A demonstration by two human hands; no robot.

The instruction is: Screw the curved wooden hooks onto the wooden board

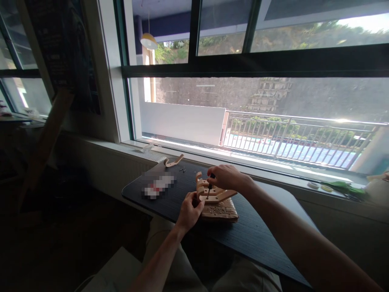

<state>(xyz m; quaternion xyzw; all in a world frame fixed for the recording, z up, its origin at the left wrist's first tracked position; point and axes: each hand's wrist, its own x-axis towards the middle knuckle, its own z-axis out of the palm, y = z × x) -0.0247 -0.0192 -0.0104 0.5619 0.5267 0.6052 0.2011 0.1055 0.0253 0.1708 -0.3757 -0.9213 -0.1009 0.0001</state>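
Note:
My right hand [228,177] is closed around the dark handle of a screwdriver [210,186], whose shaft points down at a pale curved wooden hook piece [219,198]. Whether the tip sits in a screw or a hole is too small to tell. My left hand [191,211] pinches the curled end of that wooden piece from the left. Several such hooked strips with dark holes lie side by side there. Beneath them is a thick layered pad [223,213], its top pitted with small holes, apparently cardboard.
Another curved wooden hook [174,162] lies at the far left of the dark table [258,231], with a few small screws [182,169] beside it. A blurred red and white item [158,187] rests nearer. Behind the table runs a windowsill bearing green leaves [345,188].

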